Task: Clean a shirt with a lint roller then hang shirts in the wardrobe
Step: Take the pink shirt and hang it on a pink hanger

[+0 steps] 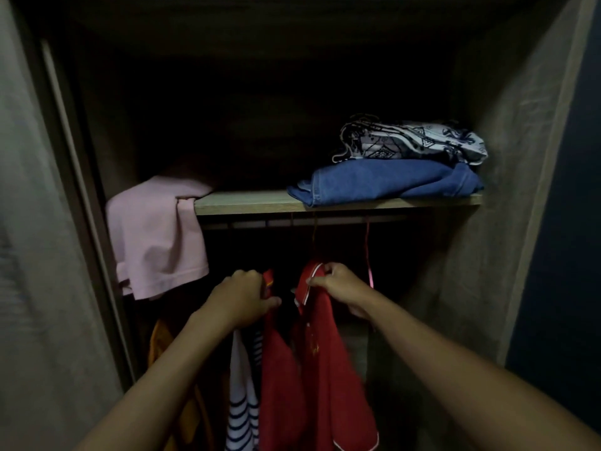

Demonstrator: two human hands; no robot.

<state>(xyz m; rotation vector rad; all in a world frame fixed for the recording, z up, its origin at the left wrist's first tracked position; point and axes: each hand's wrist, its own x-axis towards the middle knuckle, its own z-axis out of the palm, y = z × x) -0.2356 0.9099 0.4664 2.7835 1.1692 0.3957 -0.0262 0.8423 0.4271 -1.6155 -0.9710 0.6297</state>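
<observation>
Under the wardrobe rail [302, 223]: left hand [242, 299] and right hand [340, 283] gripping red shirt [322, 369] shoulders; square collar, settle evenly on hanger.

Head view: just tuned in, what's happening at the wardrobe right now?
A person stands at the open wardrobe, both hands on a red shirt with white piping hanging below the rail. The left hand grips its left shoulder, the right hand pinches the collar. A white, navy-striped shirt hangs beside it.
</observation>
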